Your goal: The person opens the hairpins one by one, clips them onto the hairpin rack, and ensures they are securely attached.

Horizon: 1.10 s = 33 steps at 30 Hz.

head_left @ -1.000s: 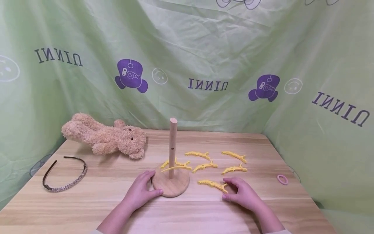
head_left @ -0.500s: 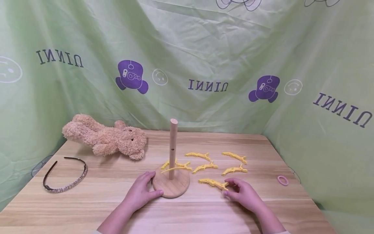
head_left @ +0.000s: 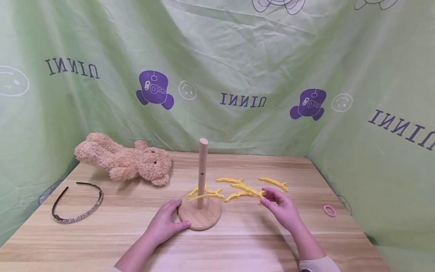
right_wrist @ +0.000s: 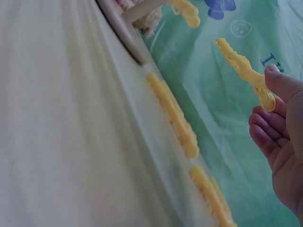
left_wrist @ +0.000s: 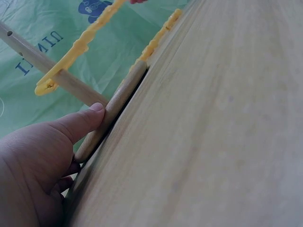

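My left hand (head_left: 168, 222) holds the rim of a wooden stand's round base (head_left: 200, 223), thumb on top, as the left wrist view also shows. An upright post (head_left: 202, 166) rises from the base. One yellow alligator hair clip (head_left: 214, 195) sits at the lower post, its long prongs on either side of it. Above the table, my right hand (head_left: 281, 209) pinches another yellow hair clip (right_wrist: 246, 71) by its tail end between thumb and fingers; its long end points toward the stand.
Several yellow hair clips lie right of the stand, among them a far-right clip (head_left: 273, 184) and a back clip (head_left: 230, 180). A plush bear (head_left: 129, 160) lies back left, a headband (head_left: 78, 217) before it. A pink ring (head_left: 329, 211) lies far right. Green cloth (head_left: 238, 56) encloses the table.
My right hand has taken hold of the nearest hair clip and lifted it off the table, moving up and away from me. The left hand stays on the stand's base.
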Available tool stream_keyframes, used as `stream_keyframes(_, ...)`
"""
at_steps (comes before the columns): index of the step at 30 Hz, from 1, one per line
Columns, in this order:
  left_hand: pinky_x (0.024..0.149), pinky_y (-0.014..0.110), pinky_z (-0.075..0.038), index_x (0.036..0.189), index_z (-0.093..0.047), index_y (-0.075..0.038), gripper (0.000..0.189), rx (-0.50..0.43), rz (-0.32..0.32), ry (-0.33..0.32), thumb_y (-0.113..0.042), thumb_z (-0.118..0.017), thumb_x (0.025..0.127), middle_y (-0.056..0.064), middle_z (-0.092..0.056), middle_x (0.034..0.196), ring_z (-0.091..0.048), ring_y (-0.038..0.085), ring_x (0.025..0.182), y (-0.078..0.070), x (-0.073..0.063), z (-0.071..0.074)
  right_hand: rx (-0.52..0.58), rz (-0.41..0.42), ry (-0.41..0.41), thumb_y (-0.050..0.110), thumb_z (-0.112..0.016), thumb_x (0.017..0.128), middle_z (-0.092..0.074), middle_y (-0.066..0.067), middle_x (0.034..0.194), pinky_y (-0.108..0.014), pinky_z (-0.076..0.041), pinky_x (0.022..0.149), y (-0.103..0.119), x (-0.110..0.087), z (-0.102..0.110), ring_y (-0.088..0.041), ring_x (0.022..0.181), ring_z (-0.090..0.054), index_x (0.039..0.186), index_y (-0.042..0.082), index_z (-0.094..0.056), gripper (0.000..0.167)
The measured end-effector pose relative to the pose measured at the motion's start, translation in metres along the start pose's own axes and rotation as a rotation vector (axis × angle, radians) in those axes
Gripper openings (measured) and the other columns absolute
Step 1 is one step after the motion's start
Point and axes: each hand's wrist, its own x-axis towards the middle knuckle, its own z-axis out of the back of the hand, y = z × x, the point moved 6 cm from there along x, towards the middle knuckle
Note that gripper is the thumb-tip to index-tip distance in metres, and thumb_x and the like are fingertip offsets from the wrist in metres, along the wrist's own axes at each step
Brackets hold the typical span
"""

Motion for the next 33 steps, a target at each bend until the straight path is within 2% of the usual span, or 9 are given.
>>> stream_keyframes(6,0.115,0.062,-0.029,0.138,-0.050,0.005,0.088,0.006,-0.001,-0.003,-0.044,-0.083,0.072,0.029,-0.046,0.145,-0.038,0.048,0.138,0.000,0.001,0.000,-0.021,0.192,-0.035,0.007,-0.075,0.084,-0.071,-0.013,0.096,-0.021,-0.057,0.072,0.031,0.012,-0.011,0.004,0.085,-0.060,0.113,-0.002,-0.069,0.031)
stream_keyframes(10,0.115,0.062,-0.029,0.138,-0.050,0.005,0.088,-0.004,0.002,0.001,-0.043,-0.083,0.072,0.029,-0.046,0.145,-0.038,0.047,0.138,-0.001,0.001,0.000,-0.035,0.272,-0.004,0.007,-0.076,0.083,-0.072,-0.010,0.091,-0.022,-0.057,0.071,0.047,0.018,-0.025,0.002,0.083,-0.060,0.107,-0.001,-0.071,0.026)
stream_keyframes(17,0.116,0.061,-0.028,0.139,-0.050,0.004,0.088,-0.006,0.008,0.005,-0.044,-0.083,0.072,0.029,-0.046,0.145,-0.037,0.047,0.139,0.000,0.001,-0.001,-0.033,0.267,0.065,0.008,-0.077,0.082,-0.072,-0.008,0.088,-0.025,-0.057,0.069,0.058,0.029,-0.057,-0.009,0.082,-0.063,0.101,0.002,-0.074,0.020)
stream_keyframes(24,0.115,0.061,-0.030,0.137,-0.051,0.005,0.088,-0.008,0.006,-0.001,-0.043,-0.084,0.072,0.028,-0.047,0.144,-0.038,0.047,0.138,0.002,0.001,-0.002,0.004,0.254,0.154,0.012,-0.074,0.086,-0.074,-0.013,0.091,-0.020,-0.055,0.067,0.065,0.040,-0.087,-0.011,0.082,-0.064,0.101,0.000,-0.073,0.019)
stream_keyframes(29,0.115,0.061,-0.030,0.137,-0.051,0.005,0.087,-0.009,0.001,-0.005,-0.042,-0.084,0.072,0.028,-0.048,0.144,-0.039,0.047,0.137,0.002,0.001,-0.002,0.006,0.276,0.216,0.015,-0.073,0.087,-0.074,-0.013,0.092,-0.019,-0.055,0.067,0.070,0.043,-0.098,-0.011,0.082,-0.064,0.102,0.000,-0.073,0.021)
stream_keyframes(33,0.115,0.061,-0.031,0.137,-0.052,0.005,0.087,-0.006,-0.004,-0.008,-0.042,-0.085,0.072,0.029,-0.048,0.143,-0.040,0.047,0.137,0.001,0.001,-0.002,-0.012,0.288,0.228,0.015,-0.073,0.088,-0.074,-0.012,0.091,-0.020,-0.054,0.068,0.073,0.043,-0.101,-0.012,0.082,-0.064,0.103,0.001,-0.072,0.021)
